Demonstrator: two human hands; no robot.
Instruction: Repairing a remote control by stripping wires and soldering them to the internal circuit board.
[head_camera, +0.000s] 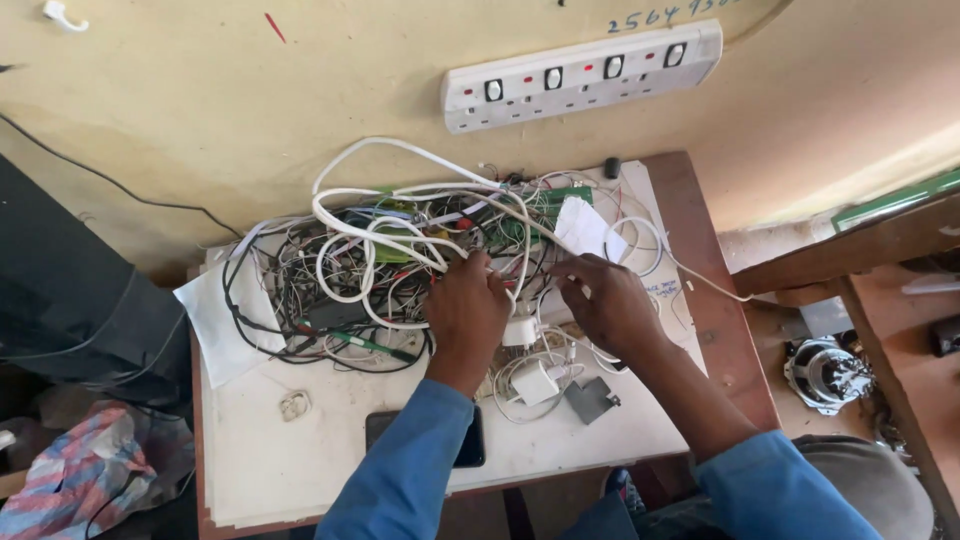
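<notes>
Clearly, only one view is given, the head camera, which looks down on a small table (300, 470) covered with white sheets and pushed against a yellowish wall. Across the far half of the table a dense tangle of wires (400, 260) is spread, white cables looped through thinner dark ones, with bits of green circuit board (560, 197) seen among them. The left hand (466, 312) is laid palm down at the near edge of the tangle, its fingers curled together into the white cables; whether a cable is actually pinched cannot be told. The right hand (607, 305) is placed just beside it, well inside the same heap, its fingers bent and slightly spread over the wires below a folded white paper (583, 228); a firm grip cannot be made out there either. Both forearms are sleeved in blue. Near the wrists a white charger plug (536, 382) and a small grey metal piece (590, 399) are lying on the table, and a dark phone (468, 445) is partly hidden under the left sleeve. A white power strip (580, 78) with four switches is fixed to the wall above. To the left, a white sheet (215, 320) is draped over the table edge.
</notes>
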